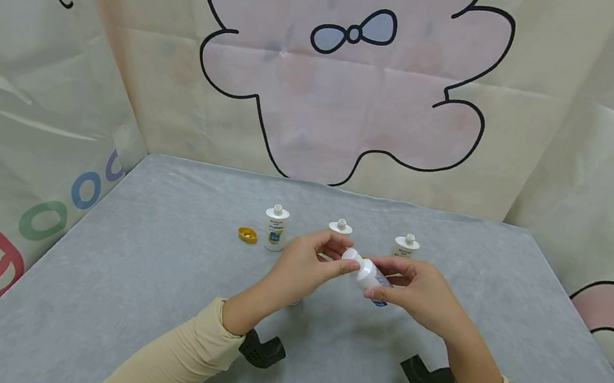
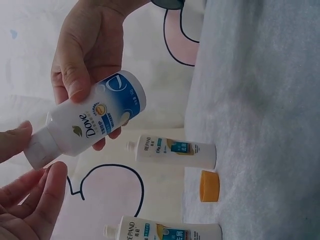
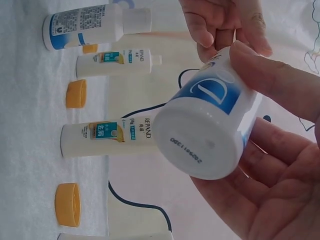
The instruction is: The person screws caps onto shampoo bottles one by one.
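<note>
A small white and blue Dove bottle point(image 2: 100, 115) is held tilted above the table, its white cap point(image 2: 42, 148) towards the left hand. My right hand point(image 1: 422, 294) grips the bottle's body between thumb and fingers. At the other end, my left hand point(image 1: 302, 268) pinches the cap with thumb and fingertips. In the right wrist view the bottle's printed base point(image 3: 197, 137) faces the camera. Another white bottle with a blue base point(image 3: 85, 25) stands upright on the table, mostly hidden by the left arm in the head view.
Beyond the hands, three uncapped REPAND bottles stand in a row: left point(image 1: 276, 230), middle point(image 1: 341, 226) and right point(image 1: 405, 244). Yellow caps lie near them, one point(image 1: 247, 234) beside the left bottle. A grey cloth point(image 1: 121, 296) covers the table, with printed curtains around it.
</note>
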Demonstrator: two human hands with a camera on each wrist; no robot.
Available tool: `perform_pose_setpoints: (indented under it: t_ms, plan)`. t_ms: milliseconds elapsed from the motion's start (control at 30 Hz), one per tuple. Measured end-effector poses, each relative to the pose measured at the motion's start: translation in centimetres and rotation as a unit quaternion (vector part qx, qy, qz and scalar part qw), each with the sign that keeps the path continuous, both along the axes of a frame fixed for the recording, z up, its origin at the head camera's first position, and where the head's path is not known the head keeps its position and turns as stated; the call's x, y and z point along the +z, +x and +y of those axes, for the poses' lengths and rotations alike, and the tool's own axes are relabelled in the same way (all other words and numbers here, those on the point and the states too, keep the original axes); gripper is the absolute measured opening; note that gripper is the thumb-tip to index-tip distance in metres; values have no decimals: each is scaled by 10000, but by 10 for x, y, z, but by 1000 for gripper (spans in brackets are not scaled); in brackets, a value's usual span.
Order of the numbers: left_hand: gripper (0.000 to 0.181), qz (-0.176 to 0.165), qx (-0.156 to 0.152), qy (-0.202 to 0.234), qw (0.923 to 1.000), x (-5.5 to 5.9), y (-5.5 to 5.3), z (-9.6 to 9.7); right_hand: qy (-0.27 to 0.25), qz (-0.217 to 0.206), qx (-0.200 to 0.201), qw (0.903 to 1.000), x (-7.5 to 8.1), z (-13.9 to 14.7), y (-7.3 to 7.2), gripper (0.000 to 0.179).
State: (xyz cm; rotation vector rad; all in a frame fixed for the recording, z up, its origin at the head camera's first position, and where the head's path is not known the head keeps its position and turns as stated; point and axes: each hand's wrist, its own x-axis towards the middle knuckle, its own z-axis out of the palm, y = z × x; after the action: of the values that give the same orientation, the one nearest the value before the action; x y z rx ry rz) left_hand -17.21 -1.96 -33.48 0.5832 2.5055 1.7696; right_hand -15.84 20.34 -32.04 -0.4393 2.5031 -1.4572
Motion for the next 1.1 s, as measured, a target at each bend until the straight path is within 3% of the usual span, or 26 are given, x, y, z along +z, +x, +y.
perform_pose_setpoints:
  t_ms: [167, 367, 533, 800, 1100]
  plan:
    - [24, -57, 47, 70, 9999, 0, 0, 0, 12, 50, -55, 10000, 1, -1, 0, 50]
    - [21, 285, -17, 75, 9996, 1, 1, 1, 140, 240, -176, 9995, 1, -1, 0, 49]
    - [22, 516, -131, 103, 9985, 0, 1, 3, 72, 254, -30, 9996, 0, 3, -2, 48]
    - [23, 166, -273, 644, 9974, -11, -3, 11, 86, -148, 52, 9998, -1, 9, -8, 52]
    - [25, 245, -276, 109, 9993, -23, -9, 45, 810, -320, 247, 9959, -12, 25, -22, 37]
